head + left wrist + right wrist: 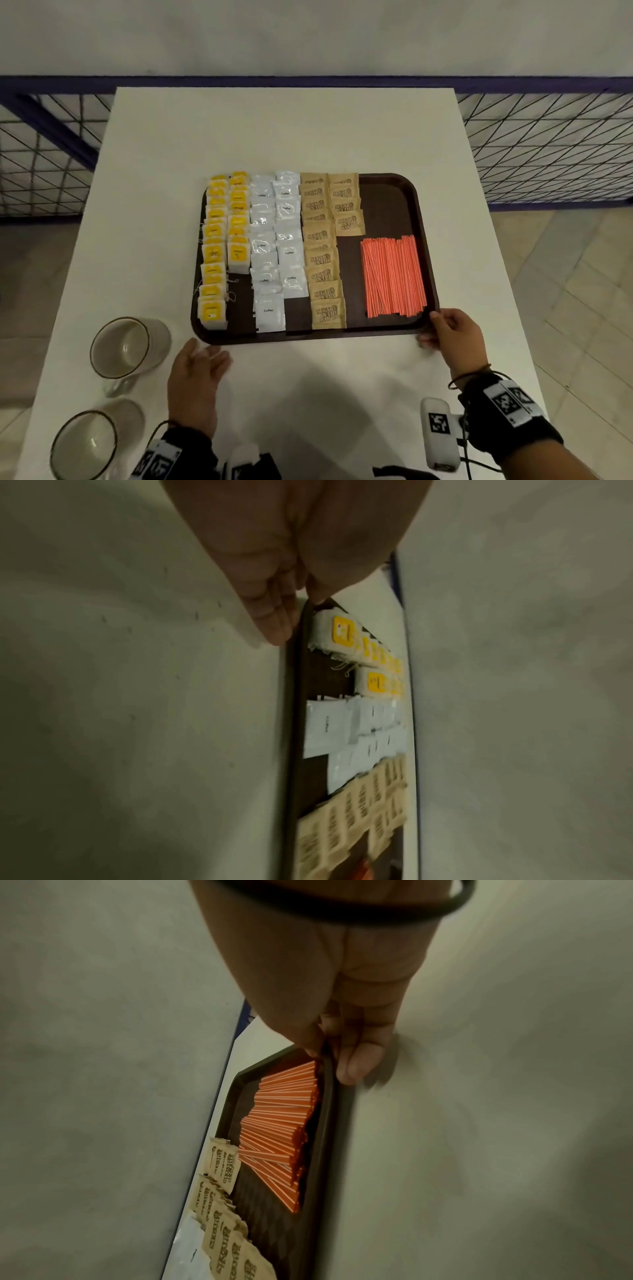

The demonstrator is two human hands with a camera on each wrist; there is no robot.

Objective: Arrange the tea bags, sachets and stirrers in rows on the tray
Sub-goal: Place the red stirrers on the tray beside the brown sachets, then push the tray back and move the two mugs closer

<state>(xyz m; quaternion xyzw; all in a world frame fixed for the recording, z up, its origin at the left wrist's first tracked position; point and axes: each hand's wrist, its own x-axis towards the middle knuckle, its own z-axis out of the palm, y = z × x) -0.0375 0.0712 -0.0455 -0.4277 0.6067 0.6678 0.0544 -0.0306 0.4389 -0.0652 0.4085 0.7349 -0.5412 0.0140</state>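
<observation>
A dark brown tray (387, 205) sits on the white table (274, 130). From left to right it carries two columns of yellow-tagged tea bags (222, 246), two of white coffee sachets (274, 240), two of brown sugar sachets (323, 246), and a bundle of orange stirrers (392, 277). My right hand (448, 332) grips the near right corner, thumb over the rim and fingers (356, 1064) curled outside it beside the stirrers (277, 1123). My left hand (209, 353) is blurred at the near left corner. Its straight fingers (274, 620) lie along the tray's rim (298, 723), close to the tea bags (342, 634).
Two empty glass mugs (130, 349) (92, 442) stand at the table's near left, close to my left hand. A blue-framed wire mesh fence (548, 147) runs behind the table. Tiled floor shows on both sides.
</observation>
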